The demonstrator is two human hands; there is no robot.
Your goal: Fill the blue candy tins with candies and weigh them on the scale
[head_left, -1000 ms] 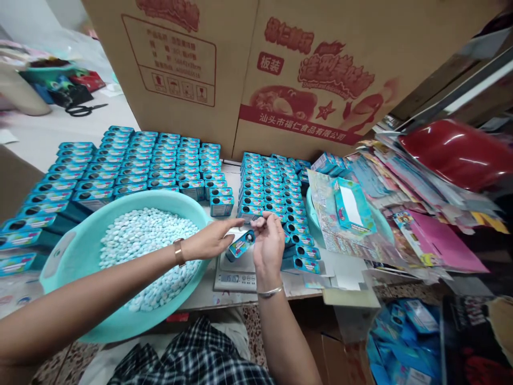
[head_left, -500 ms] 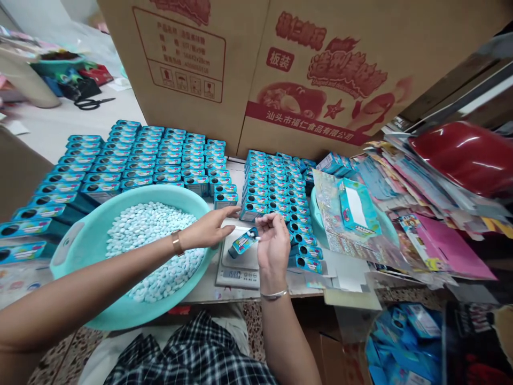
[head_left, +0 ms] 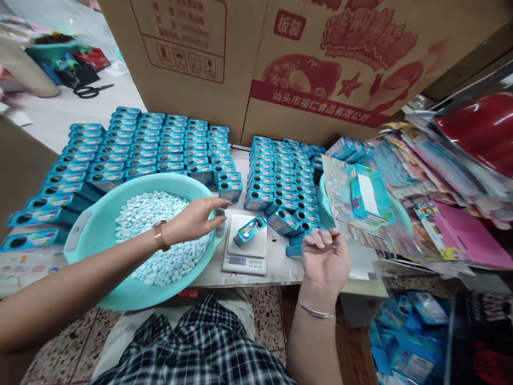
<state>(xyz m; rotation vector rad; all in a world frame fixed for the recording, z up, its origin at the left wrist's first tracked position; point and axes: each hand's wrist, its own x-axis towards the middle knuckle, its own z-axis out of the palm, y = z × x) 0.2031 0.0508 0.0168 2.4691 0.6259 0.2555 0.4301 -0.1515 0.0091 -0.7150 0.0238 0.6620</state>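
My left hand [head_left: 198,218] is held over the right rim of a turquoise basin [head_left: 74,230], fingers stretched out and apart, holding nothing. White and pale blue candies [head_left: 160,214] fill the basin. A small blue candy box [head_left: 250,230] lies slanted on the white digital scale [head_left: 246,263], with a pale candy on its face near the lower end. My right hand [head_left: 325,259] is to the right of the scale, palm up, fingers curled in beside the front boxes; whatever they hold, if anything, is hidden. Another blue box [head_left: 283,221] leans askew between scale and rows.
Rows of blue boxes [head_left: 140,147] stand behind the basin, and more boxes [head_left: 276,171] behind the scale. A large printed carton [head_left: 236,107] rises at the back. To the right are a second basin [head_left: 403,214] and a pink packet [head_left: 465,230]. Scissors [head_left: 92,91] lie far left.
My right hand has moved from the box at the scale to the right, beside the front boxes. My left hand has drawn back left over the basin rim. The box now lies untouched on the scale.
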